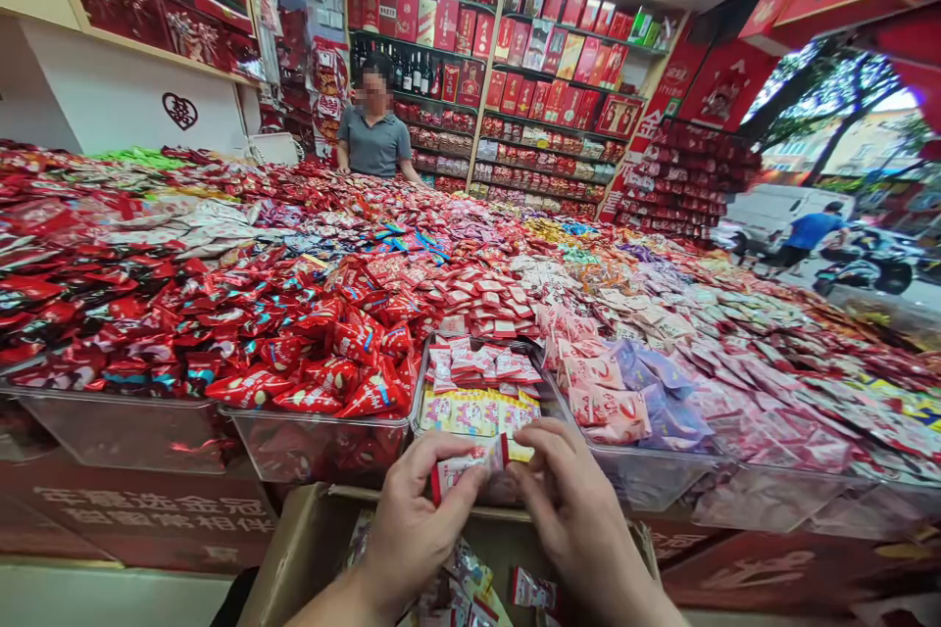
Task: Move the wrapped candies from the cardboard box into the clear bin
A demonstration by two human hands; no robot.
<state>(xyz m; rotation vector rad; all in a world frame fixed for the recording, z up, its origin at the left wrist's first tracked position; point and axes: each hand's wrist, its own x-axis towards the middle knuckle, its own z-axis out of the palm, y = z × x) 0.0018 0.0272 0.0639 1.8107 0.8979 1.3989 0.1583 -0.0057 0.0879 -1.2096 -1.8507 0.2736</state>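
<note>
My left hand (426, 509) is closed on a small red and white candy packet (460, 472) at the near edge of a clear tray (419, 392). Beside it my right hand (563, 500) pinches another small packet with a yellow part (519, 451). In the tray lie rows of yellow packets (470, 411) and, behind them, red and white packets (477, 362). Below my hands stands an open cardboard box (294, 544) with loose packets (533, 591) inside.
Bins of red packets (316, 372) are to the left, and pink and purple packets (666, 382) to the right. Across the display stands a person in a grey shirt (374, 142). Shelves (481, 108) of boxes and bottles line the back. Another person (809, 233) is outside.
</note>
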